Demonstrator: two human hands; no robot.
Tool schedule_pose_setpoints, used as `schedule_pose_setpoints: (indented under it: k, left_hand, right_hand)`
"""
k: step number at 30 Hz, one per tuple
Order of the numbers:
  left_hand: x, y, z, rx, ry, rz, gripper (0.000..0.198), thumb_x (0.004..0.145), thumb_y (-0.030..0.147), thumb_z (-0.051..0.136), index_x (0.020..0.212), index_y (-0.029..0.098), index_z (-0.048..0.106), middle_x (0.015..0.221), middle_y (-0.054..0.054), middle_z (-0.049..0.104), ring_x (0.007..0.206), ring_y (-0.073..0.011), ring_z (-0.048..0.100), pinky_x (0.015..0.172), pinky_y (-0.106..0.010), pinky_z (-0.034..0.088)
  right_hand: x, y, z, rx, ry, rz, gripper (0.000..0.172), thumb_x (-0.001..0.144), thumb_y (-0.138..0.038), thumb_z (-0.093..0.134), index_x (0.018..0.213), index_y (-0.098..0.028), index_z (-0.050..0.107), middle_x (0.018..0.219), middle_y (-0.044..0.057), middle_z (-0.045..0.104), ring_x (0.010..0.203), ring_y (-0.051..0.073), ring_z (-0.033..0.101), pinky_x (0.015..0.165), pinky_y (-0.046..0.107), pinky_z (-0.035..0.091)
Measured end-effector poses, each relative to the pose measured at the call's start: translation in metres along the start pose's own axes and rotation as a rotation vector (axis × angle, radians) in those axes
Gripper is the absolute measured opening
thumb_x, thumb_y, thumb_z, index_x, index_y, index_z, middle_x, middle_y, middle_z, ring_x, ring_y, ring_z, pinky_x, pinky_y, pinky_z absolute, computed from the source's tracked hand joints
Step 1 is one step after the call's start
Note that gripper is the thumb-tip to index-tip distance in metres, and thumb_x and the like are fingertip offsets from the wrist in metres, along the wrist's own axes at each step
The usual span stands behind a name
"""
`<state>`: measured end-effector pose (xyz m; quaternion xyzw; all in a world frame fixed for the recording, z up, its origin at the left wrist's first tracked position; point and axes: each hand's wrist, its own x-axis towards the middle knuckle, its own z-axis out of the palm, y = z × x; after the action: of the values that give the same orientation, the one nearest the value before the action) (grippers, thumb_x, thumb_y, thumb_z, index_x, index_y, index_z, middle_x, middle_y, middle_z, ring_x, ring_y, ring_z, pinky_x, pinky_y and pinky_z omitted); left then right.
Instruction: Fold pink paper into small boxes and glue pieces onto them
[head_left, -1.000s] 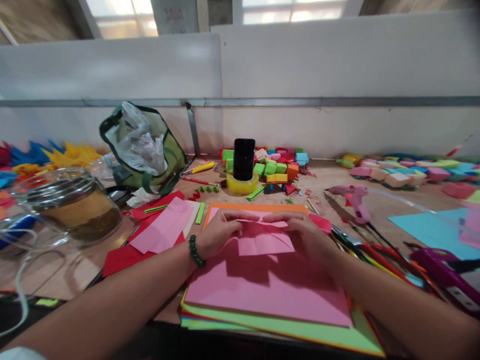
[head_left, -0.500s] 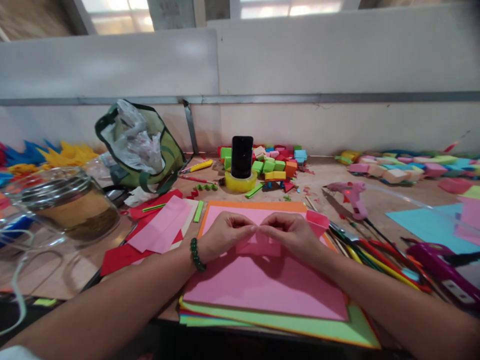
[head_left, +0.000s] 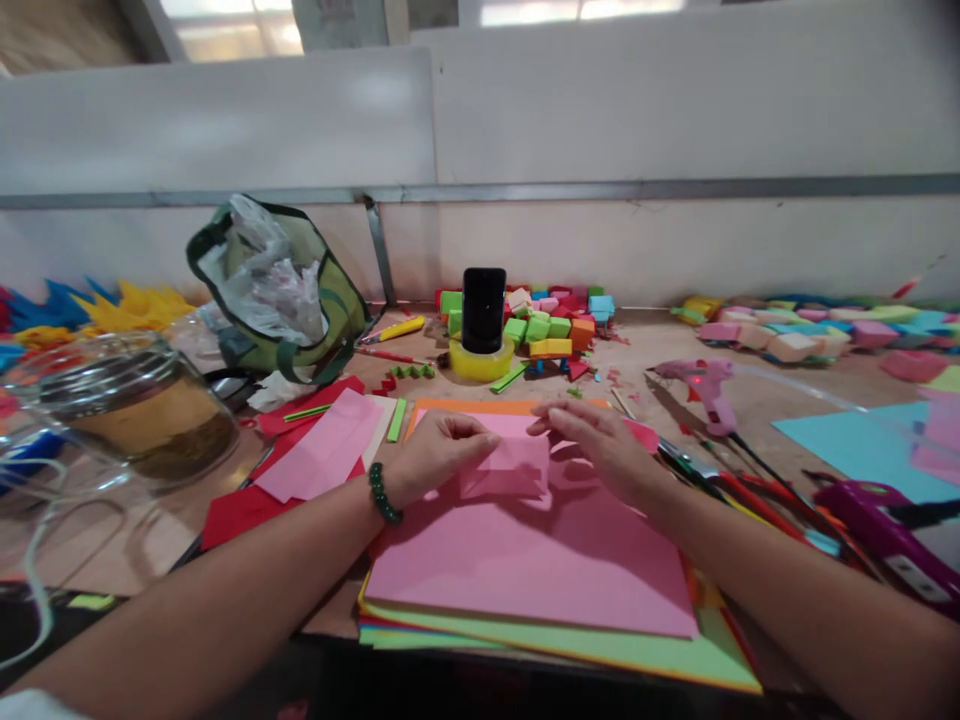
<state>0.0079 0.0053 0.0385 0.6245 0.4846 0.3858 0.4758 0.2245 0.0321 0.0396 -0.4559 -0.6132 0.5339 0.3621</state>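
My left hand (head_left: 442, 452), with a green bead bracelet (head_left: 384, 493) at the wrist, pinches the left edge of a small folded piece of pink paper (head_left: 516, 462). The piece is creased across and held just over a large pink sheet (head_left: 532, 575). To its right, my right hand (head_left: 596, 445) has its fingers apart and holds nothing; whether a fingertip brushes the paper I cannot tell. Under the pink sheet lies a stack of coloured paper (head_left: 660, 655). Part of a pink paper piece (head_left: 642, 436) shows behind my right hand.
Pink strips (head_left: 326, 450) and red paper lie left, near a glass jar (head_left: 142, 410) and a green bag (head_left: 300, 290). A phone (head_left: 484, 310) stands in a yellow tape roll (head_left: 480, 362). At right are a pink glue gun (head_left: 701, 390), tools (head_left: 757, 500) and a purple device (head_left: 892, 540).
My right hand has let go of the folded pink paper and drawn off to the right, its fingers opening. The paper has shifted slightly left, still in my left hand.
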Motion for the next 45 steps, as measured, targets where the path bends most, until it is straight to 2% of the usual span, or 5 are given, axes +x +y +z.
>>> schedule_pose_setpoints:
  k: [20, 24, 31, 37, 45]
  left_hand:
    - [0.000, -0.007, 0.003, -0.327, -0.258, -0.280, 0.032, 0.069, 0.039, 0.072, 0.080, 0.013, 0.058, 0.060, -0.001, 0.061, 0.051, -0.0124, 0.061, 0.043, -0.018, 0.044]
    - [-0.002, -0.008, 0.012, -0.377, -0.299, -0.310, 0.023, 0.068, 0.028, 0.069, 0.064, 0.010, 0.056, 0.055, -0.006, 0.061, 0.051, -0.0176, 0.063, 0.042, -0.023, 0.047]
    - [0.003, -0.003, 0.005, -0.646, -0.102, -0.373, 0.011, 0.062, 0.013, 0.064, 0.065, 0.012, 0.054, 0.055, 0.000, 0.059, 0.053, -0.0140, 0.065, 0.046, -0.018, 0.046]
    - [-0.001, 0.001, 0.005, -0.771, -0.251, -0.314, 0.014, 0.066, 0.023, 0.065, 0.068, 0.012, 0.057, 0.062, -0.005, 0.063, 0.064, -0.0199, 0.067, 0.055, -0.025, 0.051]
    - [0.003, -0.005, 0.011, -0.732, -0.118, -0.300, 0.023, 0.062, 0.020, 0.077, 0.069, 0.011, 0.057, 0.060, -0.001, 0.062, 0.052, -0.0092, 0.058, 0.052, -0.019, 0.045]
  right_hand:
    - [0.001, 0.007, 0.005, 0.075, 0.023, 0.015, 0.030, 0.066, -0.043, 0.072, 0.064, -0.017, 0.058, 0.058, -0.004, 0.052, 0.051, 0.009, 0.047, 0.047, 0.021, 0.035]
    - [-0.005, 0.000, 0.008, 0.094, 0.013, -0.020, 0.027, 0.075, -0.040, 0.063, 0.093, -0.019, 0.064, 0.059, -0.005, 0.052, 0.053, 0.010, 0.048, 0.049, 0.022, 0.038]
    - [-0.011, -0.001, 0.000, 0.116, -0.254, -0.148, 0.078, 0.065, -0.010, 0.054, 0.140, -0.027, 0.040, 0.076, -0.002, 0.063, 0.060, 0.011, 0.055, 0.054, 0.022, 0.045]
    - [-0.009, 0.001, 0.000, -0.156, -0.131, -0.189, 0.029, 0.065, -0.022, 0.068, 0.093, -0.018, 0.075, 0.084, 0.007, 0.070, 0.072, 0.018, 0.062, 0.059, 0.027, 0.050]
    - [-0.007, -0.002, 0.003, -0.218, -0.119, -0.279, 0.015, 0.062, -0.029, 0.075, 0.075, -0.022, 0.076, 0.078, 0.004, 0.072, 0.076, 0.021, 0.065, 0.072, 0.032, 0.052]
